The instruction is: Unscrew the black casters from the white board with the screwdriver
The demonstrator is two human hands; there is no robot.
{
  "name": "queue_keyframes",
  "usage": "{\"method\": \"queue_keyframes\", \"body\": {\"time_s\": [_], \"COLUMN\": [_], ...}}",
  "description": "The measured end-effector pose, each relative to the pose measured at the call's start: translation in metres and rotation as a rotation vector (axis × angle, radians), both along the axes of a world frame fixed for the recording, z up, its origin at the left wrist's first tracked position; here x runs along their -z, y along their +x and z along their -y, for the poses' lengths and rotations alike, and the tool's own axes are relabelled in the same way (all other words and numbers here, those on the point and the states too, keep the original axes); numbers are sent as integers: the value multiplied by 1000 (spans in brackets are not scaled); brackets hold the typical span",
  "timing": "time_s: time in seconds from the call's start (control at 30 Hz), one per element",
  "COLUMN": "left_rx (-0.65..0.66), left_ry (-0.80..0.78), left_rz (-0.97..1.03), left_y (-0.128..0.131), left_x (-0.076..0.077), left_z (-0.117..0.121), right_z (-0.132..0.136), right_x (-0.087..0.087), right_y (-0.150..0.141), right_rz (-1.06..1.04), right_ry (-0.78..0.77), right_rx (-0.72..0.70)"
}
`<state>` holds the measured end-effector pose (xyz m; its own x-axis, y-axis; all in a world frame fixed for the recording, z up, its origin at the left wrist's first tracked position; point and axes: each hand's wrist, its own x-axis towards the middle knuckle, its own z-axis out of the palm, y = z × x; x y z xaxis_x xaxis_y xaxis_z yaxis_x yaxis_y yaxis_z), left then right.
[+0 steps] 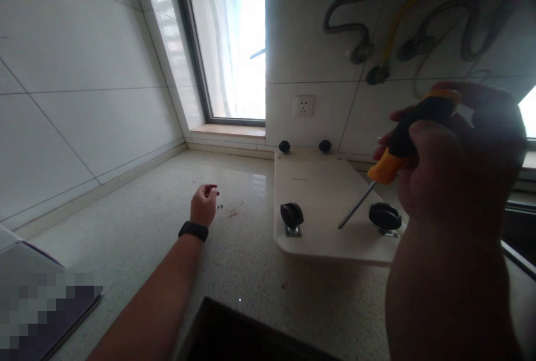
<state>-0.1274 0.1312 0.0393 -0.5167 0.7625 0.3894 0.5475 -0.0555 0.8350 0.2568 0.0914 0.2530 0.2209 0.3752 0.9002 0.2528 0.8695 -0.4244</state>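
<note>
My right hand [452, 154] grips a screwdriver [393, 149] by its orange and black handle. The metal shaft slants down to the left, and its tip shows over a white board [326, 182]. Black casters stand on this board: a near left one [292, 215], a near right one [384, 216], a far left one [285, 146] and a far right one [325, 146]. My left hand [204, 203] is over the speckled countertop [247, 227] with its fingers curled together; what they hold, if anything, is too small to make out. Small dark screws [220, 206] lie beside its fingertips.
A dark sink opening [243, 338] lies at the bottom edge. Behind the board, the tiled wall carries a socket [305, 106], grey hoses [347, 29] and a yellow pipe [396, 20]. A window [228, 43] stands at the back. A partly blurred flat box [46, 305] is at lower left.
</note>
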Motion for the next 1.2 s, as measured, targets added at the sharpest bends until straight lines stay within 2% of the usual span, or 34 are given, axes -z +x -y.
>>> {"method": "queue_keyframes", "body": {"time_s": [0.1, 0.17, 0.23, 0.3, 0.33, 0.43, 0.53, 0.67, 0.77, 0.9, 1.03, 1.2], "left_rx": [80, 167, 254, 340, 389, 543, 633, 702, 713, 621, 561, 596], "left_ry": [45, 46, 23, -6, -19, -50, -50, -22, 47, 79, 79, 213], "left_rz": [-22, -37, -42, -30, -9, 117, 233, 239, 88, -146, -329, -458], "left_y": [44, 74, 99, 120, 128, 146, 153, 150, 149, 148, 148, 157], "left_x": [5, 8, 12, 15, 16, 15, 13, 15, 20, 24, 23, 17], "left_z": [12, 28, 49, 70, 79, 94, 94, 82, 74, 73, 75, 81], "right_z": [15, 28, 39, 44, 45, 41, 35, 31, 32, 33, 37, 46], "right_x": [-2, -1, 4, 15, 23, 50, 72, 82, 81, 82, 82, 78], "right_y": [-5, -10, -16, -23, -26, -35, -37, -35, -33, -32, -28, -15], "right_rz": [3, 110, 264, 458, 571, 947, 1157, 1206, 1212, 1203, 1197, 1162], "right_ry": [60, 23, -54, -157, -231, -431, -506, -495, -497, -528, -572, -624], "right_rx": [7, 48, 158, 253, 248, 118, 61, -17, -34, -15, -24, 8]}}
